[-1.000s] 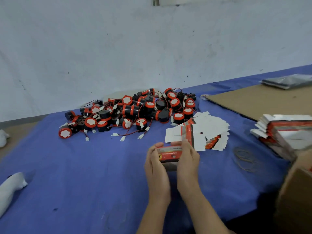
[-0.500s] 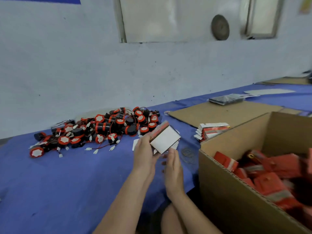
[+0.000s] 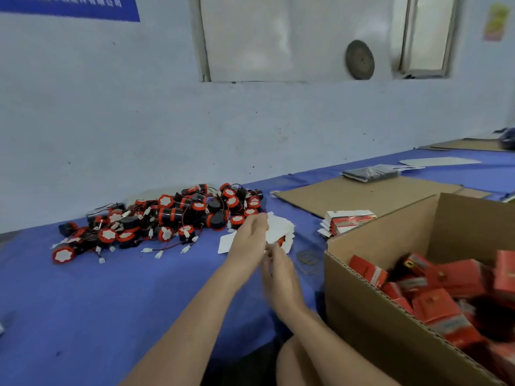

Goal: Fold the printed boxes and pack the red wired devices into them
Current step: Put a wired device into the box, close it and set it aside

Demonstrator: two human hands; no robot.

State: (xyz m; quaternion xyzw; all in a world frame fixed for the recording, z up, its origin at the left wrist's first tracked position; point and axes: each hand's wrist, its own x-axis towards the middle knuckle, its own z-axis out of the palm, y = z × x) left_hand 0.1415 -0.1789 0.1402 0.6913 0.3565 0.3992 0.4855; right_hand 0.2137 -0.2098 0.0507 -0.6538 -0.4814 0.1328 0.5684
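On the blue cloth [image 3: 111, 302], flat boxes [image 3: 281, 231] lie fanned, white side up, beside heaped red-and-black devices [image 3: 172, 218]. Left hand [image 3: 250, 240] rests on them, fingers straight; right hand [image 3: 281, 277] blurred, grip unclear. Carton [image 3: 376, 316] alongside; pale wall [image 3: 139, 121] behind.

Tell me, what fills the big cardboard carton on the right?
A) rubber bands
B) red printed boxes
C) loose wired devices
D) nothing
B: the cardboard carton holds a jumble of red printed boxes, while the wired devices lie piled on the blue cloth.
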